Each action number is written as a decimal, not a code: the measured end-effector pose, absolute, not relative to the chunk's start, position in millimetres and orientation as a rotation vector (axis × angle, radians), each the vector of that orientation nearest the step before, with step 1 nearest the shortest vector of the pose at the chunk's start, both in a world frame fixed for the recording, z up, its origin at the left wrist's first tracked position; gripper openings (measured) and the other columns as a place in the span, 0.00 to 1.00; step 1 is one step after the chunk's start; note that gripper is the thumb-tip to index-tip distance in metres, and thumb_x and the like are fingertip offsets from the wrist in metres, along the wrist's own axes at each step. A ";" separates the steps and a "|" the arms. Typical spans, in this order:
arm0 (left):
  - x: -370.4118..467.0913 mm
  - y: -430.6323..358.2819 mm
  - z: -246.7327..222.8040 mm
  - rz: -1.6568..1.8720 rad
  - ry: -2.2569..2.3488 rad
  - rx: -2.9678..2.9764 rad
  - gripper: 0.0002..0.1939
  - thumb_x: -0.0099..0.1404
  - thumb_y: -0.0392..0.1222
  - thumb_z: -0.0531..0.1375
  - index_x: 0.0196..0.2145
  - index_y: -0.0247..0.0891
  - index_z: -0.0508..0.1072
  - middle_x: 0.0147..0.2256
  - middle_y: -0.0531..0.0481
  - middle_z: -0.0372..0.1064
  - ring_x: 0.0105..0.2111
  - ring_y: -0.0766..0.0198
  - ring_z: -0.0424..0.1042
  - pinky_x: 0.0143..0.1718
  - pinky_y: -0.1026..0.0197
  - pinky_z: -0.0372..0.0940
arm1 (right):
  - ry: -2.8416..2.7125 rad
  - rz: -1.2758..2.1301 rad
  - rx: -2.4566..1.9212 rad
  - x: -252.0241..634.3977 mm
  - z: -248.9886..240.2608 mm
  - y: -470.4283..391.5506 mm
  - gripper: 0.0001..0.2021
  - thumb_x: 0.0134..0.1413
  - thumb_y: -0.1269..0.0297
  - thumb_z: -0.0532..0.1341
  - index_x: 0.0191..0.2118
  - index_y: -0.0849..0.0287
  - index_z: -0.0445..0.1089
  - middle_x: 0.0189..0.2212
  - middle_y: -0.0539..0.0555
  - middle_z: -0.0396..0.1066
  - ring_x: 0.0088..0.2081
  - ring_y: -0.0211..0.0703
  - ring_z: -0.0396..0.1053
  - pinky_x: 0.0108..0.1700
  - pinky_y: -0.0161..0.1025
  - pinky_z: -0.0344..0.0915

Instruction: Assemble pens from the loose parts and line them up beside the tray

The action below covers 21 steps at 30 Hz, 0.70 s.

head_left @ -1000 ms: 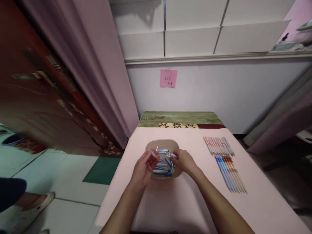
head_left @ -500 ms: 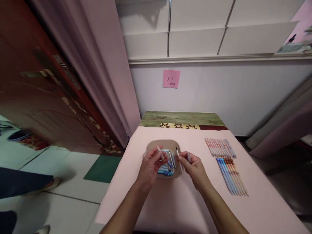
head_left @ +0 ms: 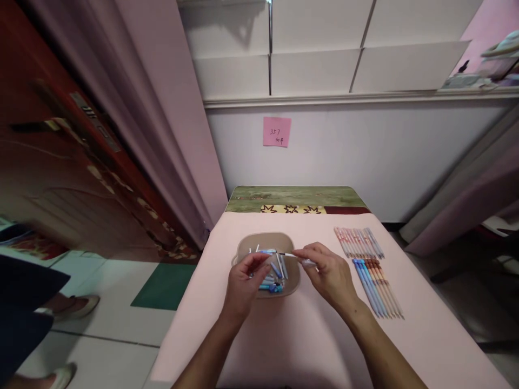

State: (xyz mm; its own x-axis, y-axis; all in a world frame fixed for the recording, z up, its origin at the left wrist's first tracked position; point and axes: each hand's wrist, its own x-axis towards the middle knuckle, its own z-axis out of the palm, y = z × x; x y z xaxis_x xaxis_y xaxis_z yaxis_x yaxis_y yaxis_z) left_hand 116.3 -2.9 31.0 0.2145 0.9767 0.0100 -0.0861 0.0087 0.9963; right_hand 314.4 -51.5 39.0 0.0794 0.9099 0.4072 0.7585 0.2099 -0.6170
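Over the tan basket (head_left: 248, 244), my right hand (head_left: 330, 273) pinches a slim white pen refill (head_left: 289, 255), its dark tip aimed left. A clear pen part (head_left: 308, 263) is also tucked in these fingers. Facing it, my left hand (head_left: 245, 281) is closed at the fingertips on a small translucent pen tube, now mostly hidden by the fingers. The refill's tip is close to the left fingertips; I cannot tell whether they touch. Inside the basket lie several blue and white pens and pen parts (head_left: 276, 270).
On the pink-covered table (head_left: 284, 335), a row of pink and grey pens (head_left: 359, 243) lies at the right, with blue and brown-topped pens (head_left: 377, 289) in front of it. A person's feet (head_left: 79, 307) show on the floor at the left.
The white refill has swung from tilted upright to nearly level, pointing at my left hand. The tube in my left hand has turned and is harder to see. The view has shifted slightly right.
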 end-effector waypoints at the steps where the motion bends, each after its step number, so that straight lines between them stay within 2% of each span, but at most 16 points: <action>1: 116.3 -3.5 31.5 1.106 1.005 1.262 0.09 0.52 0.38 0.67 0.34 0.38 0.78 0.34 0.48 0.76 0.35 0.60 0.73 0.40 0.62 0.66 | -1.738 0.177 -1.602 315.3 40.3 -52.4 0.16 0.55 0.72 0.56 0.45 0.47 0.75 0.38 0.50 0.73 0.36 0.38 0.70 0.35 0.31 0.62; 6: 117.6 -7.1 33.6 1.155 1.046 1.315 0.09 0.51 0.37 0.68 0.33 0.40 0.79 0.36 0.47 0.75 0.39 0.58 0.72 0.45 0.61 0.64 | -1.830 -0.033 -1.696 314.6 39.3 -54.6 0.19 0.54 0.74 0.57 0.46 0.43 0.74 0.41 0.48 0.73 0.34 0.36 0.70 0.32 0.30 0.60; 10: 116.6 -8.1 36.6 1.160 1.072 1.441 0.08 0.53 0.36 0.66 0.33 0.42 0.79 0.37 0.48 0.74 0.41 0.56 0.71 0.46 0.59 0.64 | -1.869 -0.092 -1.703 315.0 36.0 -55.0 0.19 0.54 0.74 0.57 0.47 0.44 0.74 0.42 0.49 0.73 0.34 0.35 0.70 0.32 0.30 0.59; 14: 117.1 -9.4 41.9 1.205 1.056 1.361 0.09 0.50 0.33 0.68 0.31 0.42 0.80 0.36 0.47 0.74 0.40 0.56 0.69 0.47 0.60 0.61 | -1.899 -0.127 -1.696 315.9 38.3 -55.9 0.20 0.53 0.75 0.58 0.46 0.44 0.74 0.41 0.48 0.73 0.33 0.35 0.70 0.31 0.30 0.59; 21: 124.6 -15.0 40.9 1.162 1.003 1.329 0.09 0.49 0.31 0.67 0.29 0.42 0.80 0.35 0.46 0.74 0.41 0.55 0.69 0.49 0.59 0.59 | -2.015 -0.196 -1.595 306.7 41.0 -54.0 0.20 0.55 0.76 0.57 0.48 0.47 0.73 0.39 0.51 0.74 0.35 0.37 0.70 0.36 0.31 0.60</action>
